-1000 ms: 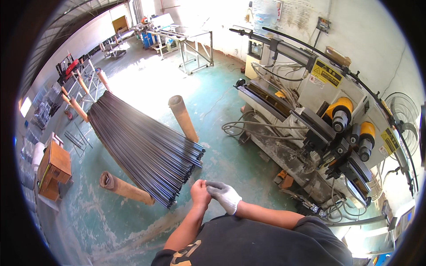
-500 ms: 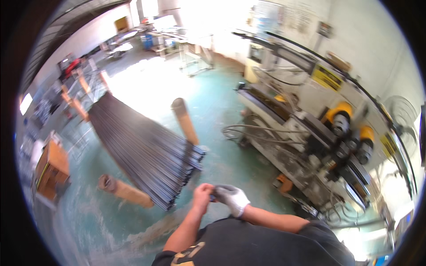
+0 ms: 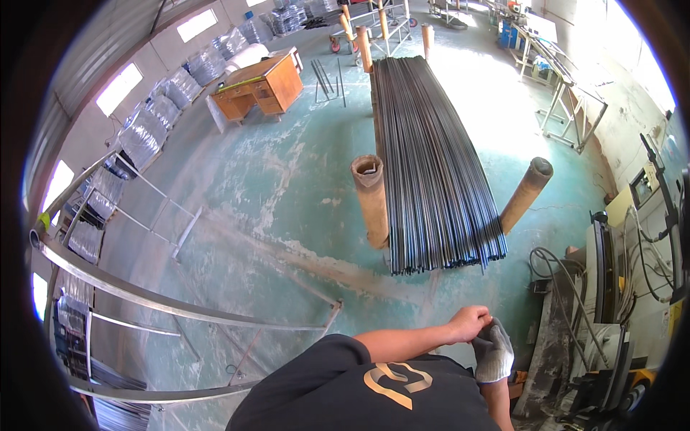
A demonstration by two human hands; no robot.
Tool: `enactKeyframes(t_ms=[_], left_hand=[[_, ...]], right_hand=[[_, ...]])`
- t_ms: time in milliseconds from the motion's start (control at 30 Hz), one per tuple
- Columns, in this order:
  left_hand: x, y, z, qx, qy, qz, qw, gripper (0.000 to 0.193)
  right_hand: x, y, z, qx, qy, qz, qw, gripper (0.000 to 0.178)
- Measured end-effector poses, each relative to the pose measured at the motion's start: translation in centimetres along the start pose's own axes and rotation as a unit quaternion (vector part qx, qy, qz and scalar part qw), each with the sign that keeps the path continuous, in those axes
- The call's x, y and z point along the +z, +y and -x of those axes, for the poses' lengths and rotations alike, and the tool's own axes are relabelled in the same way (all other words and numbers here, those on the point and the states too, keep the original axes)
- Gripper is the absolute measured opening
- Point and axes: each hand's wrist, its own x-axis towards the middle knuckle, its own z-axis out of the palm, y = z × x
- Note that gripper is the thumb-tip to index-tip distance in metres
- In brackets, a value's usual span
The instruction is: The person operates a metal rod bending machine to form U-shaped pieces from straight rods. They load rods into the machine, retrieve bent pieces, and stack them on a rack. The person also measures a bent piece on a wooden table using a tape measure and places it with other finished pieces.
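My bare left hand (image 3: pixel 471 323) and my right hand (image 3: pixel 494 353), in a grey-and-white work glove (image 3: pixel 496 370), meet in front of my body at the lower right. The left fingers are closed and press against the gloved fingertips. The right fingers are curled in toward the left hand. Whatever lies between them is too small and hidden to make out. Beyond the hands, a long bundle of dark metal tubes (image 3: pixel 438 165) lies with its near ends toward me. Neither hand touches it.
Upright brown cardboard tubes (image 3: pixel 370 205) flank the bundle. A metal frame (image 3: pixel 187 310) stands close on the left, with a wooden desk (image 3: pixel 262 86) farther back. Wrapped stacks (image 3: pixel 140 136) line the left wall. Machinery with hanging cables (image 3: pixel 575 309) stands on the right.
My view has swung left, so the tube bundle now lies ahead and the metal frame shows at left. My hands stay together, the left still closed against the glove.
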Motion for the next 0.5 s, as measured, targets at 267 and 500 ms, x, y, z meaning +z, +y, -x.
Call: enactKeyframes(t_ms=[267,500], left_hand=[[0.9,-2.9,-2.0,0.123,0.265,-0.194,0.937,0.028],[1.0,-4.0,-3.4,0.182,0.279,-0.168,0.928,0.028]], right_hand=[[2.5,-2.4,-0.1,-0.074,-0.081,0.055,0.993,0.036],[0.8,-1.9,0.4,0.103,-0.041,-0.296,0.949,0.037]])
